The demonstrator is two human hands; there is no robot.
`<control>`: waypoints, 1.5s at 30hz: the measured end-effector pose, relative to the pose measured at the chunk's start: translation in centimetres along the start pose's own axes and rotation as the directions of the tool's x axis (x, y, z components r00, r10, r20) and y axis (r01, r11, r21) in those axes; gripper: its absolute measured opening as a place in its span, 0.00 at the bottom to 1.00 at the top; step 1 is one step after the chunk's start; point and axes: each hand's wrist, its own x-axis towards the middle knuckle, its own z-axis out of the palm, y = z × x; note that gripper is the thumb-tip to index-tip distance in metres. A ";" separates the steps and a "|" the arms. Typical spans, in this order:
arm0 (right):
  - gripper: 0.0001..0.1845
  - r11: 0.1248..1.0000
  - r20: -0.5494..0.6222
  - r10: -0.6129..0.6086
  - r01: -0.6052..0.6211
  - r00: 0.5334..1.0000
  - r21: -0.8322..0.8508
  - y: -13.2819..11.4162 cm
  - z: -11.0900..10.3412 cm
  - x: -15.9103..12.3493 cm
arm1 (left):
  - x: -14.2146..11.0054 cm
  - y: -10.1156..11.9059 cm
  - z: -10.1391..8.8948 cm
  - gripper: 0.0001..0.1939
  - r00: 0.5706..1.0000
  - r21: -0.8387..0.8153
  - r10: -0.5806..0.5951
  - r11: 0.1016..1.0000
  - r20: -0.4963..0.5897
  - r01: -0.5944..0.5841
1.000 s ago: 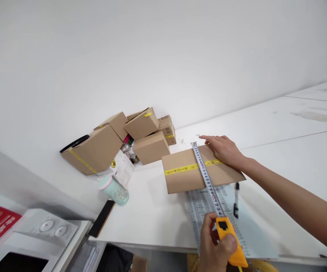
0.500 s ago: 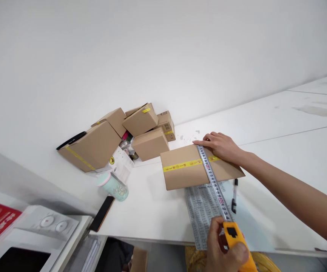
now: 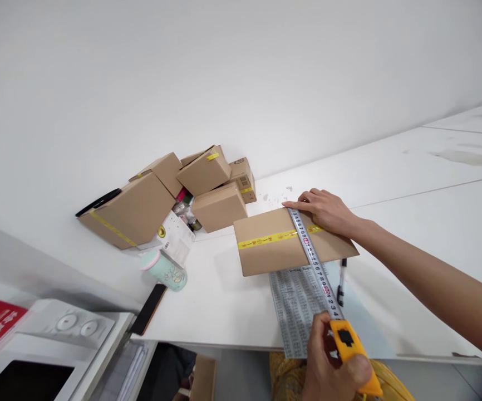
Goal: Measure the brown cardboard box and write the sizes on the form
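A flat cardboard box [image 3: 274, 248] with a yellow tape stripe lies on the white table [image 3: 412, 223]. A steel measuring tape blade [image 3: 314, 262] stretches across its top, from the far edge back toward me. My right hand [image 3: 326, 211] rests on the box's far right corner, fingers curled over the tape's end and pressing it down. My left hand [image 3: 328, 370] grips the yellow tape measure case [image 3: 352, 348] at the table's near edge, thumb on top.
A printed sheet [image 3: 299, 309] and a black pen [image 3: 341, 281] lie under and beside the box. Several cardboard boxes [image 3: 174, 192] are piled at the wall, with a mint cup [image 3: 165, 269] and a black phone [image 3: 149, 309] nearby. White equipment [image 3: 61, 328] stands at the lower left.
My right hand drew back from a pointing reach and settled on the tape end at the box's far edge. The left hand with the case shifted slightly right and down.
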 end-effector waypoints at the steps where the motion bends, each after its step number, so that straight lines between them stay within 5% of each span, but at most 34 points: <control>1: 0.32 1.000 -0.005 0.022 -0.022 1.000 0.007 -0.1 -0.1 0.0 | -0.1 -0.2 -0.3 0.39 1.000 -0.010 -0.004 1.000 0.004 0.004; 5: 0.30 0.977 -0.077 0.200 -0.194 0.977 0.083 -0.8 -0.9 -0.4 | -0.8 0.5 -2.3 0.39 0.989 -0.091 -0.034 0.995 0.141 0.047; 8: 0.28 0.965 -0.106 0.180 -0.155 0.978 0.212 -1.3 -1.4 -0.9 | -1.8 2.6 -3.5 0.41 0.979 -0.024 -0.050 0.998 0.198 0.056; 11: 0.28 0.935 -0.083 0.144 -0.108 0.986 0.337 -1.8 -1.6 -1.4 | -2.7 4.3 -3.9 0.39 0.993 0.192 -0.046 0.981 0.111 0.024; 14: 0.27 0.911 -0.026 0.224 -0.200 0.974 0.360 -2.4 -1.6 -1.9 | -3.0 4.7 -4.5 0.39 0.992 0.291 0.118 0.952 -0.045 -0.100; 16: 0.28 0.891 -0.025 0.308 -0.279 0.951 0.359 -2.8 -1.5 -2.3 | -2.7 5.1 -5.5 0.40 0.923 0.262 0.327 0.926 -0.203 -0.271; 18: 0.33 0.837 -0.028 0.428 -0.385 0.903 0.388 -3.2 -1.4 -2.9 | -2.1 6.2 -7.1 0.40 0.779 0.249 0.516 0.856 -0.356 -0.453; 20: 0.41 0.734 0.034 0.574 -0.533 0.818 0.421 -3.3 -1.3 -3.7 | -1.1 7.8 -8.9 0.37 0.664 0.244 0.600 0.796 -0.446 -0.555; 21: 0.43 0.667 0.097 0.634 -0.607 0.767 0.432 -3.4 -1.2 -4.1 | -0.6 8.5 -9.8 0.34 0.653 0.212 0.595 0.794 -0.469 -0.570; 24: 0.43 0.492 0.272 0.698 -0.720 0.662 0.490 -3.6 -1.5 -5.5 | 0.8 10.0 -11.8 0.26 0.744 0.036 0.478 0.851 -0.467 -0.524; 27: 0.36 0.447 0.268 0.634 -0.627 0.725 0.639 -4.2 -2.4 -6.6 | 1.7 10.3 -12.5 0.26 0.790 -0.034 0.429 0.870 -0.437 -0.491; 31: 0.33 0.451 0.156 0.565 -0.462 0.810 0.764 -4.8 -2.4 -6.9 | 3.4 10.7 -12.4 0.30 0.778 0.044 0.482 0.859 -0.402 -0.510; 34: 0.33 0.438 0.106 0.532 -0.379 0.840 0.815 -4.2 -0.2 -7.1 | 5.3 11.0 -12.9 0.30 0.778 0.093 0.491 0.863 -0.391 -0.497; 40: 0.32 0.296 0.213 0.482 -0.387 0.850 0.873 -2.3 4.9 -8.9 | 8.2 9.2 -14.2 0.28 0.786 0.174 0.468 0.883 -0.403 -0.437; 45: 0.30 0.352 0.176 0.576 -0.436 0.798 0.828 -2.3 3.0 -9.3 | 5.5 8.7 -13.3 0.34 0.716 0.293 0.560 0.829 -0.417 -0.477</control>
